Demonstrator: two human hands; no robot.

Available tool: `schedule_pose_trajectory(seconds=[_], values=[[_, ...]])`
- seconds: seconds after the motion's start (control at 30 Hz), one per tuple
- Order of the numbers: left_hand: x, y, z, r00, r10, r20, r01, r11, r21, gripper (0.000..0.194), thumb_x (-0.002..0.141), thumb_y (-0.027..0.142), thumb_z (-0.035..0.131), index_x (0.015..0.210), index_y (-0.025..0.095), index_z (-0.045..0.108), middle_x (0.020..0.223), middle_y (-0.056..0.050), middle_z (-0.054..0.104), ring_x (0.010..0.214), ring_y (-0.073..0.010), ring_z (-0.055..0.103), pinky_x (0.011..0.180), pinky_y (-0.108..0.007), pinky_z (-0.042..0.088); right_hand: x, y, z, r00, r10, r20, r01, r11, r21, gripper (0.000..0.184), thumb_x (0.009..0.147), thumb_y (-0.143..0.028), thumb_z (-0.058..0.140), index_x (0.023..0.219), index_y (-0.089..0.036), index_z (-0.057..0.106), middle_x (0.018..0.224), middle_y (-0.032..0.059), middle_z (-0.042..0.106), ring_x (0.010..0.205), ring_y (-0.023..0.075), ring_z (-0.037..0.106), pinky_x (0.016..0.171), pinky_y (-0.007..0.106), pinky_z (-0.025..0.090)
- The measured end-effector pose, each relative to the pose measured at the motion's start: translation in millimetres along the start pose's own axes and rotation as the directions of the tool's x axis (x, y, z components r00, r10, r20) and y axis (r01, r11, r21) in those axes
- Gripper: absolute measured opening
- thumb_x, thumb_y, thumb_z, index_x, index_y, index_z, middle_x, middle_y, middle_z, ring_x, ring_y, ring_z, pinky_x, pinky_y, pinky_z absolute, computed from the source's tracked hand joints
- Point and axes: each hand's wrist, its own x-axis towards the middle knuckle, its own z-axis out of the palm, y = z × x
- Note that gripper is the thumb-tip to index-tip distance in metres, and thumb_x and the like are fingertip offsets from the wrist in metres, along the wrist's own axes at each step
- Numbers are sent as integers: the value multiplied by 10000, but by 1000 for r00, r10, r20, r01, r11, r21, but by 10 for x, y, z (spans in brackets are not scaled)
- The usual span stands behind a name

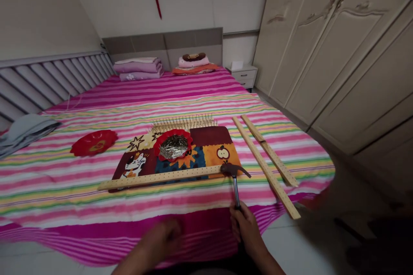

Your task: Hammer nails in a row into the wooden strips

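My right hand [245,225] is closed round the handle of a claw hammer [235,189]. The hammer's dark head lies over the right end of a drilled wooden strip [167,176]. That strip runs across the front of a patterned mat [213,137] with a cat and an apple on it. On the mat, a red scalloped dish [157,148] holds a heap of nails [175,146]. My left hand [161,240] hangs near the bed's front edge, smeared by motion, so its fingers cannot be made out. Behind the dish, wooden strips [158,128] bristle with upright nails.
Two more drilled strips, one long [267,172] and one shorter [274,154], lie at the right on the striped bedcover [64,197]. A second red dish [93,142] sits at the left, near grey folded cloth [29,131]. Wardrobes [338,38] stand along the right.
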Motion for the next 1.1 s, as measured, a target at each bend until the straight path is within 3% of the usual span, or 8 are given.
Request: schedule_pose_trajectory(seconds=[0.07,0.17,0.27,0.47,0.63,0.77,0.93,1.1], values=[[249,119,-365,958,-47,-283,38,999,-37,135,749,278,493,749,207,608,720,-16,640,655,-155,571,618,-241,400,4,15,-28,1000,24,-9,-24,1000,15,232,678,-393,620,747,-217,484,425,-136,360,272,24,240,254,133,190],[709,246,-852,855,-96,-510,157,984,79,181,787,284,461,833,200,615,830,-39,660,747,-170,590,692,-255,408,12,21,-39,999,51,-15,-51,998,37,235,692,-401,617,771,-218,493,430,-134,362,289,23,237,264,126,202],[1165,260,-1116,830,-91,-550,258,937,234,222,802,236,451,903,183,642,936,-72,665,864,-198,587,753,-274,408,30,21,-44,997,81,-13,-80,996,50,229,696,-401,615,758,-221,488,423,-134,360,293,23,230,267,125,198],[1674,172,-1212,887,-104,-450,320,840,438,214,749,228,547,906,204,691,990,-83,662,905,-214,585,772,-274,407,66,20,-69,981,190,-35,-187,978,92,256,664,-406,638,755,-225,481,417,-138,359,294,16,203,275,124,156],[1695,152,-1253,905,-110,-411,300,848,436,158,758,226,517,781,199,671,884,-67,664,823,-184,582,694,-248,382,81,22,-103,976,212,-38,-207,971,116,259,663,-405,643,749,-226,476,425,-138,358,308,17,202,276,123,163],[1633,154,-1307,888,-174,-425,321,898,302,194,783,280,470,746,202,643,700,-32,646,677,-159,565,601,-242,346,94,53,-140,981,195,-20,-192,975,111,248,680,-403,638,756,-223,485,425,-134,361,309,21,217,272,119,180],[1473,252,-1359,865,-201,-459,182,979,-87,226,691,391,543,709,179,618,627,2,613,618,-145,533,602,-246,381,100,48,-159,985,171,0,-170,979,111,236,691,-390,625,739,-226,462,429,-130,378,298,26,243,255,119,204],[1244,477,-1200,903,-173,-393,-11,907,-422,320,570,454,659,686,158,617,633,5,593,603,-120,505,599,-242,416,105,15,-156,989,150,3,-150,982,113,216,690,-367,611,728,-228,449,440,-136,383,284,23,246,247,121,219]])
